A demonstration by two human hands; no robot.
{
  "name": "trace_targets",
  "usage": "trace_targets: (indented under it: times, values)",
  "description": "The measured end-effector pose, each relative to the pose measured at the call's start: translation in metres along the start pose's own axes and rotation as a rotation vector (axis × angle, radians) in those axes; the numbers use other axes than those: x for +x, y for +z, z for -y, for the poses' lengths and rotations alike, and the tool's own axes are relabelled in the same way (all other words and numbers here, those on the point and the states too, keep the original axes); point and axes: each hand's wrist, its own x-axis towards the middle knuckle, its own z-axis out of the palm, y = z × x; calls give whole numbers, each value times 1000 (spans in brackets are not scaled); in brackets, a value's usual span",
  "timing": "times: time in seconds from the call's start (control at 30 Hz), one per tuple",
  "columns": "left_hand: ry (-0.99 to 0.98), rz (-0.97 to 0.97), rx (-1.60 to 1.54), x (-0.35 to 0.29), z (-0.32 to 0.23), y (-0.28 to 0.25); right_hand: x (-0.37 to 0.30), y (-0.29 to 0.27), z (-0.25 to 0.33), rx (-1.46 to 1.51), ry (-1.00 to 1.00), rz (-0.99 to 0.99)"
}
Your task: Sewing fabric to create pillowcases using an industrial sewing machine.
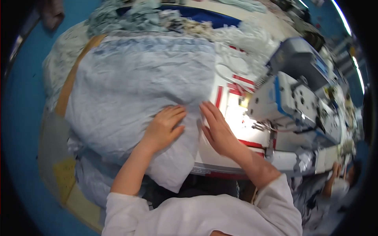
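Observation:
A wide piece of light blue cloth (pixel 134 82) lies spread over the work table, wrinkled around my hands, with its near corner hanging past the table's front edge. My left hand (pixel 164 128) rests on the cloth with its fingers stretched out and thumb apart. At the cloth's right edge, my right hand (pixel 218 129) has its fingers extended, the tips touching the fabric. The sewing machine (pixel 281 98) stands just right of my right hand, its lit needle area shining on the white table top (pixel 212 151).
Red tape strips (pixel 219 97) mark the table beside the machine. Heaped pale green cloth (pixel 118 21) and whitish scraps (pixel 252 37) lie along the far side. More blue cloth (pixel 92 173) hangs at the lower left. Another person (pixel 334 188) is at the far right.

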Motion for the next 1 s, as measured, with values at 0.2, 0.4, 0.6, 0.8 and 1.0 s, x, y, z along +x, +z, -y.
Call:
trace_targets:
  times: [0.2, 0.4, 0.6, 0.8, 1.0]
  values:
    - [-8, -91, -93, -6, 8, 3, 102, 38, -106, -26, 161, -495]
    - [21, -82, -188, 0, 9, -6, 178, 31, -165, -348, 328, -719]
    - [56, -66, -276, 1, 17, -8, 215, -31, -217, -1145, 509, -175]
    - [42, -13, -289, 1, 23, -11, 227, -90, -282, -1414, 814, 210]
    - [47, 8, -271, 6, 24, -14, 176, -133, -312, -1559, 1493, 449]
